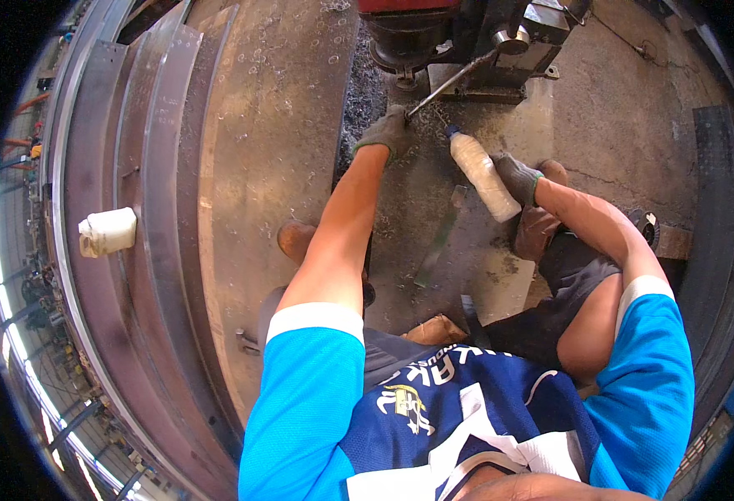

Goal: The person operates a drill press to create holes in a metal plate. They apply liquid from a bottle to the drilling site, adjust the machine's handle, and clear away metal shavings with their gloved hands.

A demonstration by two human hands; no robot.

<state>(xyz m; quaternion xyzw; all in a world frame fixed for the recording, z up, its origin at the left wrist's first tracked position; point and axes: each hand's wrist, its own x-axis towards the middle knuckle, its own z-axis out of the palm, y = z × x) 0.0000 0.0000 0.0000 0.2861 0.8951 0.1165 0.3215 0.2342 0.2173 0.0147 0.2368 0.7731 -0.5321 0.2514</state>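
My left hand (386, 134), in a grey work glove, is closed round the lower end of a metal lever (454, 83). The lever slants up to the round hub of a drilling machine (408, 42) with a red and dark body. My right hand (517, 177), gloved too, grips a plastic bottle (480, 171) from its right side. The bottle is filled with cloudy tan liquid and lies tilted, its dark cap pointing up toward the machine. Curly metal shavings (363, 108) are scattered below the drill's head, beside my left hand.
Long steel beams (154, 167) run along the left side, with a white jug (108, 232) on one of them. Dark steel pieces (718, 184) lie at the far right. My boots (538, 230) stand on the worn floor close to the bottle.
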